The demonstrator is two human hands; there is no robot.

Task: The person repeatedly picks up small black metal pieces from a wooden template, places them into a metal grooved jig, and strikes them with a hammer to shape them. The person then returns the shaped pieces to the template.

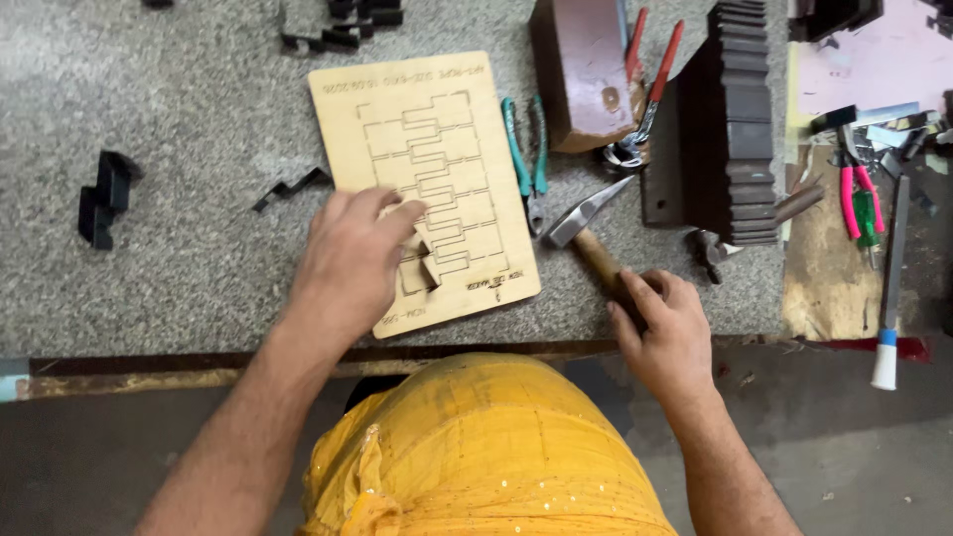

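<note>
A thin wooden board [427,119] with cut zigzag slots lies on the grey speckled bench. My left hand [352,260] rests on its lower part, fingertips pinching a small bent metal strip [429,266] that stands in a slot. My right hand [667,333] grips the wooden handle of a hammer [586,230], whose steel head lies on the bench just right of the board.
Teal pliers [526,159] lie beside the board. A brown block [584,69], red-handled pliers [650,84] and a dark ribbed block [735,129] stand behind the hammer. Black bent pieces [104,197] lie left. Pink pliers [856,189] and a file [890,288] sit right.
</note>
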